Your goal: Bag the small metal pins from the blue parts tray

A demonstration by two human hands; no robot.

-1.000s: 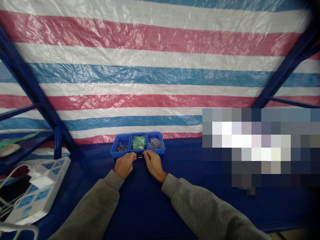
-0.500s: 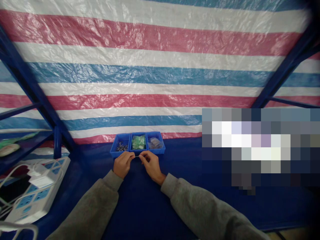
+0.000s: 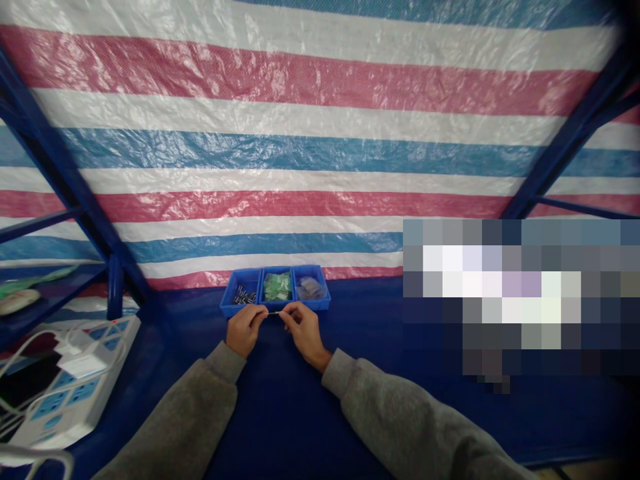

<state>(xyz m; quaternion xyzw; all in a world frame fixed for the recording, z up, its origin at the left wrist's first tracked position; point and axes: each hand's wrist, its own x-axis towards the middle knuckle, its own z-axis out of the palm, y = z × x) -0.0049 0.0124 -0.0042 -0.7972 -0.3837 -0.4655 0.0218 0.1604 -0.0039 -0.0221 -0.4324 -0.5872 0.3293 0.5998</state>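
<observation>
While our left hand (image 3: 245, 330) and right hand (image 3: 304, 331) pinch one slim piece (image 3: 273, 313), our work seems unfinished; blue bins (image 3: 231, 311) hold small parts (image 3: 245, 295).

Patchy glare streaks the striped sheet (image 3: 320, 150) beyond my right grip (image 3: 306, 331), while the counter (image 3: 285, 400) below it looks dim. Coarse pixelated blocks (image 3: 520, 300) cover the area to its right. Far above-right of it, the corner is nearly black. My thin sliver (image 3: 273, 313) looks soft.

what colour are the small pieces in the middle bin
The small pieces look green and whitish, clearest in the head view.
</observation>
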